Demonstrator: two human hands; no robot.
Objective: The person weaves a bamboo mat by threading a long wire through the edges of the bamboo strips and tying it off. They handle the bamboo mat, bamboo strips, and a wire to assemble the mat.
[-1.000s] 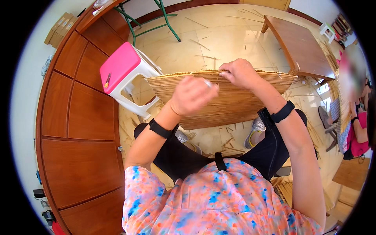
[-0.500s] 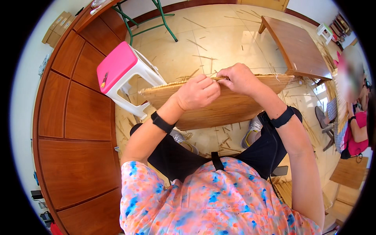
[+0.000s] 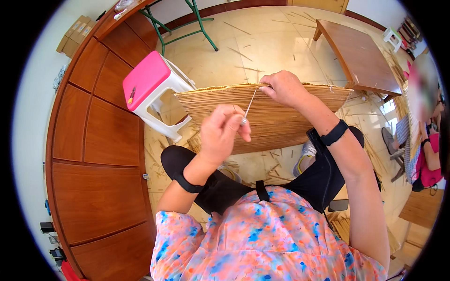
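A panel of thin tan reed-like strips [image 3: 276,122] stands tilted in front of my knees, its bound upper edge away from me. My left hand [image 3: 221,133] is closed in a pinch on a thin pale thread [image 3: 252,101], held clear of the panel's face. The thread runs taut up to the upper edge beside my right fingertips. A small shiny bit shows at the left fingertips, too small to name. My right hand [image 3: 287,88] grips that upper edge, thumb on the near side; its other fingers are partly hidden.
A pink-topped white stool [image 3: 149,77] with a small tool [image 3: 131,95] on it stands left, beside wooden cabinets [image 3: 110,124]. At the far right are a low brown table [image 3: 358,56] and another person [image 3: 429,154]. Loose strips litter the tiled floor [image 3: 243,37].
My left hand has come away from the panel's upper edge, back toward me, drawing the thread out straight. My right hand has stayed at the edge.
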